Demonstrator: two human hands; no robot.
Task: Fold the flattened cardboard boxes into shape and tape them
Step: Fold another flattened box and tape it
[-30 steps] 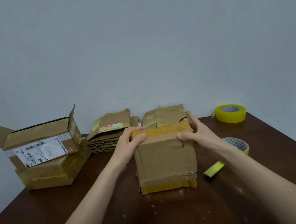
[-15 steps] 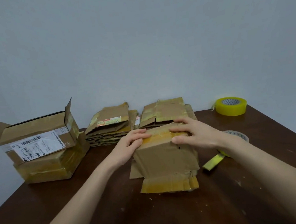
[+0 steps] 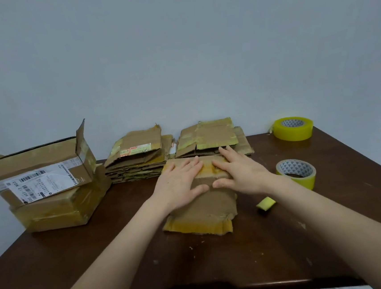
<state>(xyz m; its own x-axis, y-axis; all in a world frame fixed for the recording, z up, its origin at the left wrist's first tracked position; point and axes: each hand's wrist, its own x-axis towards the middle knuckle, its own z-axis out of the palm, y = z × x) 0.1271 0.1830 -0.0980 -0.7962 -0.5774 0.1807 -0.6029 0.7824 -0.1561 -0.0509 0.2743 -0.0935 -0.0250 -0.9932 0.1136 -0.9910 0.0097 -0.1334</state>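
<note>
Pressing flat with straight, spread fingers, the left hand [image 3: 181, 184] and right hand [image 3: 240, 172] rest side by side on the worn brown cardboard box with yellowed tape [image 3: 202, 207] at centre frame. It lies on the dark wooden table [image 3: 219, 262], gripped by neither hand.

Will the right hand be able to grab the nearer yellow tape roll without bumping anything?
Probably yes. The right hand lies flat on the flattened brown cardboard box, and the nearer yellow tape roll sits just to its right on the dark wooden table, with nothing between them.
</note>
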